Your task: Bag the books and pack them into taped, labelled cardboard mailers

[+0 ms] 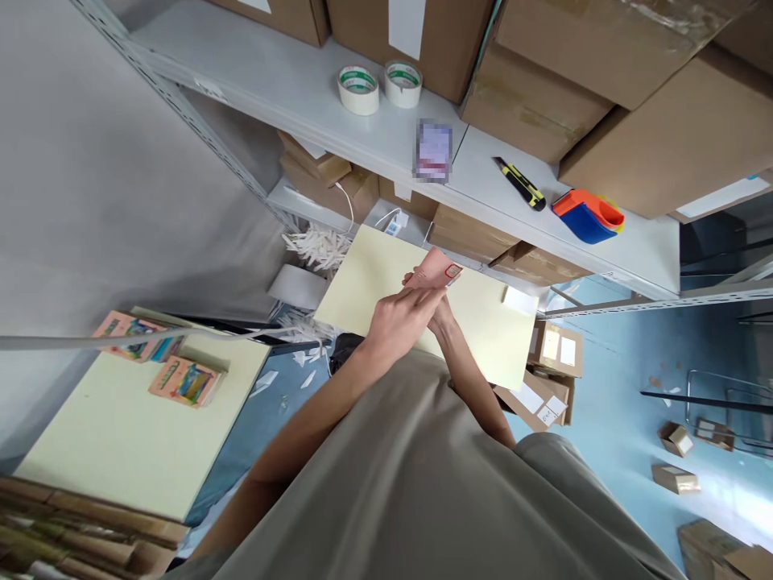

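Observation:
A pink book or booklet (430, 270) with a small red-framed label near one corner is held above the pale yellow table (374, 266). My left hand (399, 319) lies across its near side, fingers together and pressed on it. From beneath, my right hand (441, 312) grips the same book, and a few fingertips show at its left edge. Most of the right hand is hidden behind the left hand and the book. Whether the book has loose pages inside cannot be seen.
Above the table a grey shelf (266, 80) carries tape rolls (358, 90), a yellow-black box cutter (520, 184), an orange-blue tape dispenser (588, 216) and cardboard boxes (531, 101). At left, a second table (121, 427) bears pink books (184, 381). Boxes (559, 350) stand on the blue floor.

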Action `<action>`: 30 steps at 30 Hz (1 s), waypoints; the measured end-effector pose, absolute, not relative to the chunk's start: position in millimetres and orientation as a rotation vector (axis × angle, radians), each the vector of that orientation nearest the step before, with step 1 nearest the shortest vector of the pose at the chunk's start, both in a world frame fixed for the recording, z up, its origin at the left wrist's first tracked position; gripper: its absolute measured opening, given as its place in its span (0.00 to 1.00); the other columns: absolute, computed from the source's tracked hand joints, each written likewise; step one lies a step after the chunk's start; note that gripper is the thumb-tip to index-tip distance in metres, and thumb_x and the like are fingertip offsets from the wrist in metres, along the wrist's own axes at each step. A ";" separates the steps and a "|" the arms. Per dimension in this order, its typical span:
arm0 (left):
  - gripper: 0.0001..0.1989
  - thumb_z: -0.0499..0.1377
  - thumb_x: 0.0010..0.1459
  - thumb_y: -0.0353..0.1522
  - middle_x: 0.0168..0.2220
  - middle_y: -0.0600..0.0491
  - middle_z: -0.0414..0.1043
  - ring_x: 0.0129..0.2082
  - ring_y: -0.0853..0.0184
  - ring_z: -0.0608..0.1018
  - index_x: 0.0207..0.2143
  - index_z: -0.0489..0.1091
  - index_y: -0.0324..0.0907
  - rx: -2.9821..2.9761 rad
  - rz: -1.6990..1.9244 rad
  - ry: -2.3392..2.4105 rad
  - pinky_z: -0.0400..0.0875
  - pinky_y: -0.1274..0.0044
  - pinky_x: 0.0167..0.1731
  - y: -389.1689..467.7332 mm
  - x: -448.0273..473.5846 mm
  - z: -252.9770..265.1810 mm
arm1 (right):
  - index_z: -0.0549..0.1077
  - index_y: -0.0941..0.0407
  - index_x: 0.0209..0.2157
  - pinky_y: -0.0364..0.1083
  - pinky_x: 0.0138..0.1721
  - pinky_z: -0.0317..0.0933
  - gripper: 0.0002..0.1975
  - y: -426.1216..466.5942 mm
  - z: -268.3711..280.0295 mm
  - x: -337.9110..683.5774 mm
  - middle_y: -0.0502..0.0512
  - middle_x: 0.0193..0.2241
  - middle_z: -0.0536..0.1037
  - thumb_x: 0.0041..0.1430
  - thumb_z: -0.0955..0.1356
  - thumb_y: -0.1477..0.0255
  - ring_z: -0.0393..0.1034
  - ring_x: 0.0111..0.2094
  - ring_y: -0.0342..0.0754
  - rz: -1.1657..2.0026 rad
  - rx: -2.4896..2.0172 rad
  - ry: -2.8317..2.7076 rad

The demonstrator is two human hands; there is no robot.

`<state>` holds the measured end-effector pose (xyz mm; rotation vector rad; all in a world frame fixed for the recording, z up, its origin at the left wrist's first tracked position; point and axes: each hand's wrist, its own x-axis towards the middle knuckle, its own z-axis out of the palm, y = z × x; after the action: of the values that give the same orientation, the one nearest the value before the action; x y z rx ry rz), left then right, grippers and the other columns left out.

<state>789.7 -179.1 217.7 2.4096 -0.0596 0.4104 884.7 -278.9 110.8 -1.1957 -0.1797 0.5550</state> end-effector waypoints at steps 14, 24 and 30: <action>0.19 0.66 0.71 0.48 0.49 0.45 0.90 0.34 0.62 0.84 0.50 0.89 0.47 1.890 0.358 0.519 0.78 0.73 0.38 -116.8 796.0 74.6 | 0.81 0.52 0.33 0.52 0.53 0.82 0.29 -310.2 23.5 858.1 0.49 0.33 0.88 0.36 0.90 0.54 0.82 0.37 0.47 0.649 -1.305 0.313; 0.17 0.60 0.73 0.36 0.50 0.39 0.84 0.44 0.55 0.84 0.54 0.86 0.40 2.001 0.169 0.760 0.79 0.68 0.51 -97.7 783.0 -23.6 | 0.81 0.54 0.30 0.55 0.52 0.83 0.22 -268.9 -40.7 869.1 0.49 0.28 0.86 0.38 0.88 0.62 0.81 0.35 0.48 0.651 -1.441 0.496; 0.21 0.62 0.64 0.32 0.58 0.37 0.85 0.58 0.45 0.83 0.57 0.83 0.41 1.955 0.227 0.743 0.77 0.60 0.63 -53.4 839.2 -50.0 | 0.79 0.53 0.31 0.60 0.55 0.84 0.17 -202.2 -76.4 928.6 0.51 0.29 0.84 0.49 0.84 0.62 0.85 0.43 0.55 0.584 -1.532 0.405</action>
<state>839.2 -53.4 -50.0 1.9549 0.7432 0.2271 928.6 -202.2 -76.4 -1.5318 0.4049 0.5838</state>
